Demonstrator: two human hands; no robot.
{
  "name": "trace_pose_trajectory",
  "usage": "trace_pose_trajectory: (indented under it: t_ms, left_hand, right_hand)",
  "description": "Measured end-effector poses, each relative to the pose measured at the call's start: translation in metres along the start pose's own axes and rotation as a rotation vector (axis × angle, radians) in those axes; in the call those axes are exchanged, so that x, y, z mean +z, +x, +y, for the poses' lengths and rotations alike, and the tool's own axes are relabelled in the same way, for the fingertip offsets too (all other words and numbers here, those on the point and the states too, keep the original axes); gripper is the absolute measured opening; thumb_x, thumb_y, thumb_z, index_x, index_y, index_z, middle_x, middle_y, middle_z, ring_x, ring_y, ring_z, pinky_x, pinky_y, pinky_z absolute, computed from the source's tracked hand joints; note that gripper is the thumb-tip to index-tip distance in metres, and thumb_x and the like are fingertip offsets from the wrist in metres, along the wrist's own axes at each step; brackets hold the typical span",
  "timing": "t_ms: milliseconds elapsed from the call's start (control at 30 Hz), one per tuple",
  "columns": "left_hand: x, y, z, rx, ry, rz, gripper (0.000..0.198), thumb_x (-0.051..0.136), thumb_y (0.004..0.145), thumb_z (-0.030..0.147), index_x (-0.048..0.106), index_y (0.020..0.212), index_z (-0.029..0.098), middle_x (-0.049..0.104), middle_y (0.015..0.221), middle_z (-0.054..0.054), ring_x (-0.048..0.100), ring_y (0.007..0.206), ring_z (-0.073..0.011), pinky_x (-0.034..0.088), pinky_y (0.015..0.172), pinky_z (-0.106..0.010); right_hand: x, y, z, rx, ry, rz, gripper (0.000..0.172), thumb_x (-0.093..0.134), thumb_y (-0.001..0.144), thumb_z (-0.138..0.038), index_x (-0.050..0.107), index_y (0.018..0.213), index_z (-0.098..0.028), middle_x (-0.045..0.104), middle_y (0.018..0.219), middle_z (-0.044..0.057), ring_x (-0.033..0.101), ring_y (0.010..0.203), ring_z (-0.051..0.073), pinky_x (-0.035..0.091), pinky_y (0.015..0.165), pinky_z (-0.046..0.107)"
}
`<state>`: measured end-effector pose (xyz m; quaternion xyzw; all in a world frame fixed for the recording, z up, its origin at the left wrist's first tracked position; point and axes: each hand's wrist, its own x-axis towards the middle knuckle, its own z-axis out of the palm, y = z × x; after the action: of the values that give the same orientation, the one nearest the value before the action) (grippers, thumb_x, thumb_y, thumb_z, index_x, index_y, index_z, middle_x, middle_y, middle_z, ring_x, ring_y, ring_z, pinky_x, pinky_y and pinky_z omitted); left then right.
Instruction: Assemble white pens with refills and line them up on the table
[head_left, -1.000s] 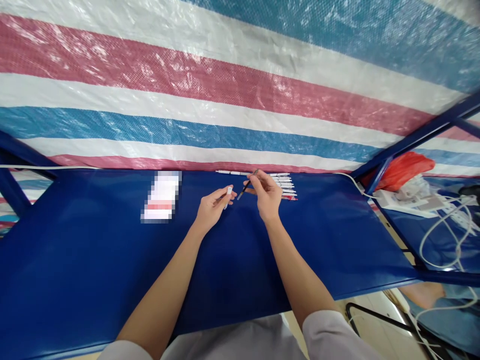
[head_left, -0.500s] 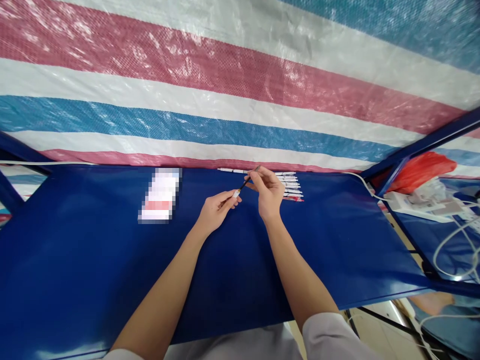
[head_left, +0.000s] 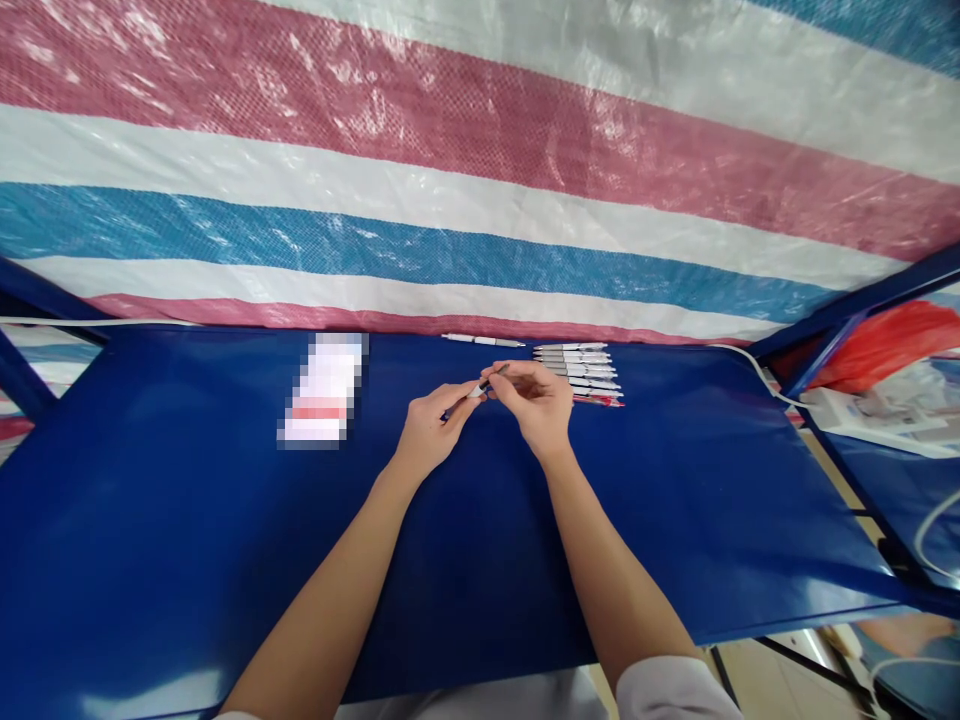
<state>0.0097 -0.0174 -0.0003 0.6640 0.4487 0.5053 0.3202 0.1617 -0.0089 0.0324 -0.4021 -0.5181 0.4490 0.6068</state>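
Observation:
Over the blue table [head_left: 187, 520], my left hand [head_left: 431, 432] pinches a white pen barrel [head_left: 475, 390] at its fingertips. My right hand [head_left: 534, 403] is closed on a thin dark refill [head_left: 496, 375], whose tip meets the barrel's open end. Just right of my right hand lies a row of several white pens [head_left: 581, 370] with red tips. One more white pen [head_left: 480, 341] lies alone along the table's back edge.
A blurred white and red pack [head_left: 324, 388] lies to the left. A striped red, white and blue tarpaulin [head_left: 480, 170] hangs behind the table. At the right are a blue frame bar [head_left: 847, 310], a red bag [head_left: 892, 340] and white cables [head_left: 930, 520].
My two hands have come together, and the refill's tip, apart from the barrel before, now touches its end. My right hand has dropped lower and the refill lies flatter.

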Motion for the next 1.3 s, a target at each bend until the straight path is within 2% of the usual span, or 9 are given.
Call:
trace_pose_trajectory:
  t_ms: [200,500,633,767,833,967,1133,1200,1300]
  left_hand:
    - [0.0,0.0,0.001,0.021,0.033,0.036,0.02,0.063,0.087,0.033,0.076,0.101,0.027,0.077,0.093,-0.004,0.071,0.079,-0.021,0.056,0.076,-0.034]
    - [0.0,0.0,0.007,-0.033,0.003,0.069,0.02,0.065,0.085,0.035,0.077,0.099,0.028,0.077,0.091,-0.004,0.071,0.078,-0.0213,0.056,0.077,-0.034]
    - [-0.002,-0.001,0.008,-0.069,-0.038,0.054,0.022,0.067,0.084,0.034,0.077,0.101,0.026,0.077,0.091,-0.004,0.072,0.079,-0.0222,0.058,0.078,-0.036]
    - [-0.002,-0.002,0.006,-0.189,-0.118,0.015,0.029,0.067,0.083,0.037,0.075,0.107,0.023,0.077,0.09,-0.005,0.072,0.073,-0.021,0.06,0.073,-0.036]
    - [-0.003,-0.003,0.006,-0.248,-0.151,0.003,0.032,0.068,0.083,0.038,0.074,0.108,0.021,0.077,0.088,-0.005,0.071,0.07,-0.0199,0.061,0.07,-0.035]
    - [-0.004,-0.002,0.005,-0.304,-0.183,-0.015,0.033,0.071,0.081,0.04,0.075,0.107,0.02,0.076,0.086,-0.006,0.07,0.068,-0.0182,0.061,0.068,-0.032]
    - [-0.006,-0.001,0.006,-0.351,-0.149,-0.024,0.036,0.071,0.08,0.042,0.074,0.107,0.019,0.076,0.088,-0.007,0.07,0.068,-0.0176,0.059,0.064,-0.03]
    - [-0.006,0.0,0.008,-0.358,-0.126,-0.021,0.037,0.07,0.08,0.042,0.074,0.108,0.018,0.076,0.089,-0.007,0.07,0.07,-0.0177,0.059,0.065,-0.03]
    - [-0.006,0.0,0.011,-0.348,-0.101,-0.015,0.037,0.071,0.08,0.043,0.074,0.107,0.017,0.076,0.09,-0.007,0.07,0.071,-0.0178,0.06,0.069,-0.031]
  right_hand:
    - [0.001,-0.001,0.0,0.0,-0.033,0.013,0.009,0.076,0.074,-0.03,0.069,0.078,-0.024,0.077,0.086,0.001,0.075,0.082,0.021,0.064,0.071,0.036]
    - [0.002,-0.002,0.001,0.016,-0.054,0.042,0.013,0.075,0.075,-0.034,0.068,0.077,-0.023,0.076,0.088,0.001,0.074,0.082,0.02,0.06,0.059,0.028]
    - [-0.001,0.0,-0.001,0.045,-0.113,-0.001,0.018,0.073,0.076,-0.037,0.072,0.088,-0.024,0.077,0.095,0.003,0.073,0.087,0.02,0.057,0.056,0.025]
    - [-0.014,0.002,-0.006,0.092,-0.223,-0.108,0.033,0.072,0.077,-0.04,0.072,0.106,-0.025,0.077,0.101,0.004,0.072,0.096,0.023,0.06,0.064,0.029]
    - [-0.027,0.003,-0.007,0.08,-0.297,-0.122,0.034,0.071,0.078,-0.04,0.071,0.109,-0.026,0.077,0.103,0.004,0.072,0.097,0.023,0.061,0.068,0.031]
    - [-0.062,0.003,-0.005,-0.023,-0.495,-0.212,0.034,0.07,0.079,-0.038,0.071,0.112,-0.029,0.075,0.107,0.003,0.071,0.101,0.022,0.06,0.084,0.038]
    - [-0.095,-0.002,-0.005,-0.29,-0.93,-0.349,0.028,0.06,0.089,-0.03,0.07,0.115,-0.028,0.072,0.117,0.003,0.068,0.109,0.022,0.055,0.096,0.041]
    - [-0.1,-0.005,-0.007,-0.37,-1.117,-0.441,0.028,0.054,0.092,-0.025,0.069,0.116,-0.025,0.072,0.118,0.004,0.068,0.109,0.021,0.055,0.095,0.037]
    - [-0.101,-0.008,-0.01,-0.449,-1.303,-0.514,0.03,0.048,0.095,-0.021,0.068,0.116,-0.025,0.072,0.118,0.003,0.068,0.106,0.019,0.055,0.083,0.029]
